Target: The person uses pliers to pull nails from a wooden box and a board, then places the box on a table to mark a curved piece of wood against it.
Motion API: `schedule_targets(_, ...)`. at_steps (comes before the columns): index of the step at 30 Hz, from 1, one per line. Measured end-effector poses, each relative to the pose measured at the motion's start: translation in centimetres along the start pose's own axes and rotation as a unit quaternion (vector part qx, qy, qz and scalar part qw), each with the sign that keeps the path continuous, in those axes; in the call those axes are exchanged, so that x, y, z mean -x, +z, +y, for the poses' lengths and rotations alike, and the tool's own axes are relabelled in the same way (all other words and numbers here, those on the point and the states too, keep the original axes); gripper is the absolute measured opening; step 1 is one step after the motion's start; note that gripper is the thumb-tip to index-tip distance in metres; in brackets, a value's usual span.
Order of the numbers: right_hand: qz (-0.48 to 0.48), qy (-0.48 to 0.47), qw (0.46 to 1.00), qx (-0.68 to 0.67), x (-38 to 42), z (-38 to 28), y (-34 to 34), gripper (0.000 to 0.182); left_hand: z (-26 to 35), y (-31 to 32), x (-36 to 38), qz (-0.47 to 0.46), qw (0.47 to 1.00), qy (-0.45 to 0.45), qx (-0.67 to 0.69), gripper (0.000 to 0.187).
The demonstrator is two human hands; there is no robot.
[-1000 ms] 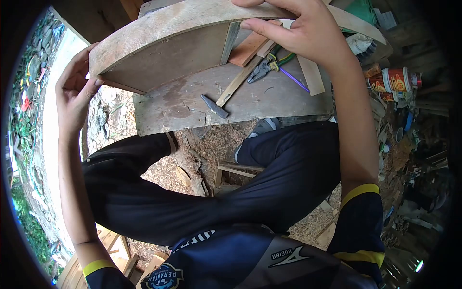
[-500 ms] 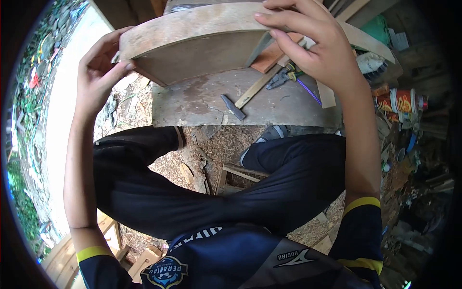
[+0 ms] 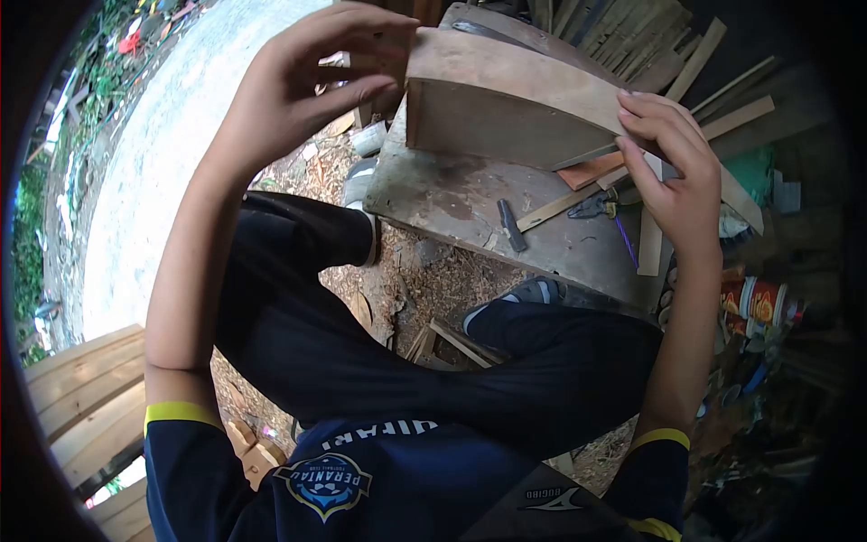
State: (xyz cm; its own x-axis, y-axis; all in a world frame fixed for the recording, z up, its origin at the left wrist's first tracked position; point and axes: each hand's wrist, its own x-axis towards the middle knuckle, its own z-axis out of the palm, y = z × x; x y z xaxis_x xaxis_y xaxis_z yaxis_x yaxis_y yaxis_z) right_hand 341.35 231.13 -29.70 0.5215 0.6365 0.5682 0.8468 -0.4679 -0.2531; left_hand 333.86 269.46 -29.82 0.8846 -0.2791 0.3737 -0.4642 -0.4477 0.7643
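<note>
A curved wooden box frame (image 3: 519, 77) with a pale plywood rim stands on the worn workbench (image 3: 433, 199). My right hand (image 3: 673, 167) holds its right end, thumb below and fingers over the rim. My left hand (image 3: 330, 86) is at the left end, fingers apart and curved; whether the fingertips touch the rim is hard to tell. In front of the box lies a hammer (image 3: 512, 225) with a wooden handle. Pliers (image 3: 591, 206) and a purple pen-like stick (image 3: 625, 240) are near my right hand.
Wood strips (image 3: 741, 117) and stacked boards (image 3: 637, 36) are behind the bench. Red paint-like cans (image 3: 766, 303) stand at the right. Wood shavings cover the ground between my legs. A slatted wooden piece (image 3: 90, 388) is at the lower left.
The view has turned, so the bench and box appear farther right and tilted. My left hand has loosened from the box's left end and its fingers have spread. My right hand remains on the rim.
</note>
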Motion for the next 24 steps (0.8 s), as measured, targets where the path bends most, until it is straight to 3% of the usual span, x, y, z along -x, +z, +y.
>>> schedule_targets(3,-0.003,0.034,0.999,-0.005,0.0,-0.5,0.3,0.024,-0.1,-0.6,-0.3,-0.023,0.997,0.048,-0.061,0.031)
schedule_targets(7,-0.016,-0.003,1.000,0.021,-0.1,-0.2,0.3,0.032,-0.9,-0.8,-1.0,-0.012,0.995,0.095,-0.021,0.021)
schedule_targets(9,-0.021,-0.008,1.000,0.019,-0.1,0.0,0.4,0.034,-1.9,-1.2,-1.6,0.017,0.974,0.203,-0.104,0.008)
schedule_targets(11,-0.021,-0.006,0.999,0.044,-0.1,-0.1,0.4,0.034,-2.0,-1.8,-1.5,0.000,0.970,0.193,-0.147,0.013)
schedule_targets(13,-0.024,-0.007,0.999,0.041,-0.1,0.0,0.6,0.034,-1.1,-1.4,-1.8,0.040,0.960,0.251,-0.116,0.015)
schedule_targets(15,-0.018,-0.004,1.000,0.023,0.0,0.0,0.6,0.034,-0.8,-1.4,-1.7,0.029,0.967,0.228,-0.110,0.019)
schedule_targets(17,-0.022,-0.001,1.000,0.021,0.0,0.0,0.5,0.034,-1.0,-1.1,-1.8,0.003,0.956,0.275,-0.106,0.019)
schedule_targets(18,-0.024,0.000,1.000,0.017,0.0,0.1,0.5,0.034,-1.1,-1.0,-1.5,-0.015,0.969,0.225,-0.100,0.018)
schedule_targets(21,-0.021,-0.011,1.000,0.018,0.0,0.3,0.6,0.034,-1.3,-1.2,-1.8,-0.019,0.956,0.249,-0.155,0.015)
schedule_targets(23,-0.018,-0.009,1.000,0.023,-0.1,0.4,0.6,0.034,-1.0,-0.7,-1.7,0.002,0.960,0.262,-0.098,0.013)
schedule_targets(24,-0.017,-0.017,0.999,0.022,-0.1,0.5,0.5,0.034,-0.9,-0.6,-1.3,-0.001,0.967,0.226,-0.118,0.013)
